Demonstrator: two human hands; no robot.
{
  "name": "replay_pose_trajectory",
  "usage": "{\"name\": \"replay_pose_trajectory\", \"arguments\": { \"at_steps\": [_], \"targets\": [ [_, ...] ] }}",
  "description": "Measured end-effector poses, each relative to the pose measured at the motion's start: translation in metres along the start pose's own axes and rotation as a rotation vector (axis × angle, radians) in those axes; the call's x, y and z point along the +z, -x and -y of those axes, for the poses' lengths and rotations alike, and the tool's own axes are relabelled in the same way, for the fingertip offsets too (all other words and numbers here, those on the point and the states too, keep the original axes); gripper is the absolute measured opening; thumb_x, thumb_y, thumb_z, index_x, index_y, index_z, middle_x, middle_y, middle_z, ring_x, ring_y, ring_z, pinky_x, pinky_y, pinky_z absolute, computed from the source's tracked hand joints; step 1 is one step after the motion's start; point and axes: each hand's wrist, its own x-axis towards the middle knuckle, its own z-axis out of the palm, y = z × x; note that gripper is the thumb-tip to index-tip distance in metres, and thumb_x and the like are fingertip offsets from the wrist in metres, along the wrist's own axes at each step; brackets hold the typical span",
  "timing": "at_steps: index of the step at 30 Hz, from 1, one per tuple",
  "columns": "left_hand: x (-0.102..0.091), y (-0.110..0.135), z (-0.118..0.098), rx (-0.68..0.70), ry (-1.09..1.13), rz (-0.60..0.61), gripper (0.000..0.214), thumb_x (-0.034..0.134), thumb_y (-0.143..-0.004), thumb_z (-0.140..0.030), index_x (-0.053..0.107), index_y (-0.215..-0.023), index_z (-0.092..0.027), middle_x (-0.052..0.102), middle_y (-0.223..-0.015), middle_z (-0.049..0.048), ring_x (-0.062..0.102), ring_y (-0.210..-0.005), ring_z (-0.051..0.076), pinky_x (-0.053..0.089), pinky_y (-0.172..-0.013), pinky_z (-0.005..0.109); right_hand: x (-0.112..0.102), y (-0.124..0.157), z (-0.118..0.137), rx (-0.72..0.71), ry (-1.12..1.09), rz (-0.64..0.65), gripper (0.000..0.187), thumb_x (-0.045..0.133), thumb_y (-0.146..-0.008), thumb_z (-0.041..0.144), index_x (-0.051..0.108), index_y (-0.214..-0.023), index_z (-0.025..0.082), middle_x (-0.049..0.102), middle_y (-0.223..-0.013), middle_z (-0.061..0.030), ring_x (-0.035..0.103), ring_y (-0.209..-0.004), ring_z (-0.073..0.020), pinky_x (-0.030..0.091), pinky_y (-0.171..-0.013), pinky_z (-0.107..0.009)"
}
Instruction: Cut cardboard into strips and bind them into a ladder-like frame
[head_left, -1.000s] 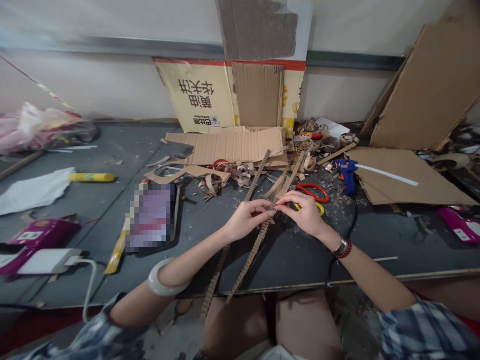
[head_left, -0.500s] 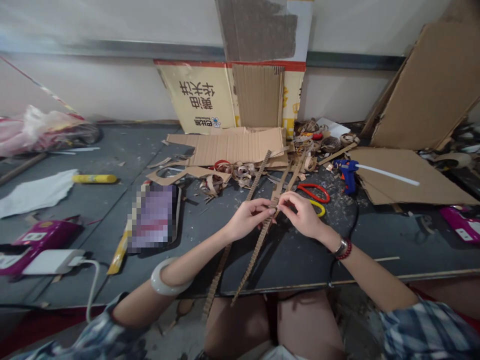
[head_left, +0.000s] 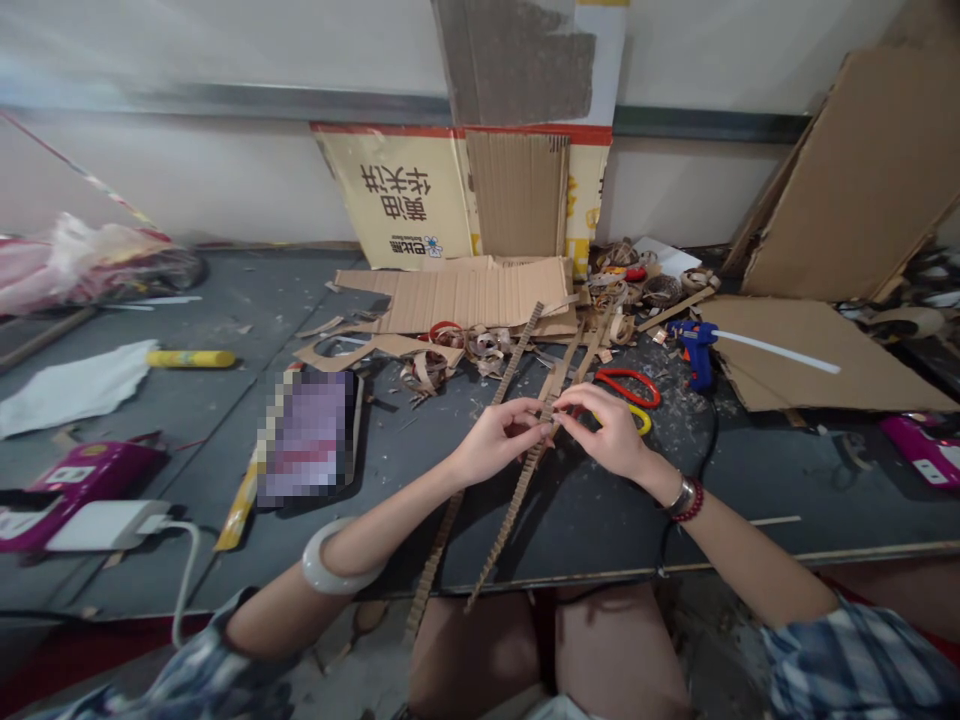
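My left hand (head_left: 499, 440) and my right hand (head_left: 606, 432) meet over the dark work table (head_left: 600, 510), their fingertips pinching long, narrow strips of corrugated cardboard (head_left: 525, 465) near their crossing point. One notched strip runs down from my fingers toward the table's front edge. A second strip (head_left: 435, 560) hangs past that edge below my left forearm. Further strips (head_left: 570, 365) lead up and away from my hands. Just beyond my right hand lie red-handled scissors (head_left: 627, 387) with a yellow loop (head_left: 640, 421) beside them.
A blue glue gun (head_left: 694, 352) with a long glue stick lies at right on a cardboard sheet (head_left: 810, 360). Cardboard scraps and coils (head_left: 480, 345) are heaped behind my hands. A blurred object (head_left: 307, 437) lies at left, near a pink device (head_left: 97, 468) and white adapter (head_left: 97, 525).
My hands stay together on the strips, with only small finger movement. The view has shifted very slightly.
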Motion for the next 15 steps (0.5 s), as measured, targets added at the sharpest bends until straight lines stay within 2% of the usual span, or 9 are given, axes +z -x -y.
{"name": "replay_pose_trajectory", "arguments": {
  "at_steps": [10, 15],
  "targets": [
    [0.0005, 0.0001, 0.0001, -0.017, -0.005, -0.005, 0.036, 0.058, -0.078, -0.036, 0.052, -0.105, -0.013, 0.068, -0.070, 0.0026, 0.050, -0.046, 0.007, 0.038, -0.043, 0.016, -0.0011, -0.0005, 0.0021, -0.001, -0.004, -0.027, 0.007, 0.055, -0.082, 0.025, 0.060, -0.084, 0.020, 0.061, -0.085, -0.0039, 0.059, -0.081, -0.0149, 0.049, -0.072, -0.028],
    [0.0006, -0.0001, 0.0012, -0.020, -0.011, -0.005, 0.033, 0.058, -0.079, -0.036, 0.052, -0.103, -0.013, 0.068, -0.072, 0.0035, 0.052, -0.048, 0.008, 0.039, -0.044, 0.017, 0.0001, -0.0011, 0.0016, 0.012, -0.030, -0.046, 0.011, 0.055, -0.082, 0.026, 0.059, -0.074, 0.019, 0.061, -0.079, -0.0029, 0.058, -0.076, -0.0144, 0.048, -0.070, -0.028]
  ]
}}
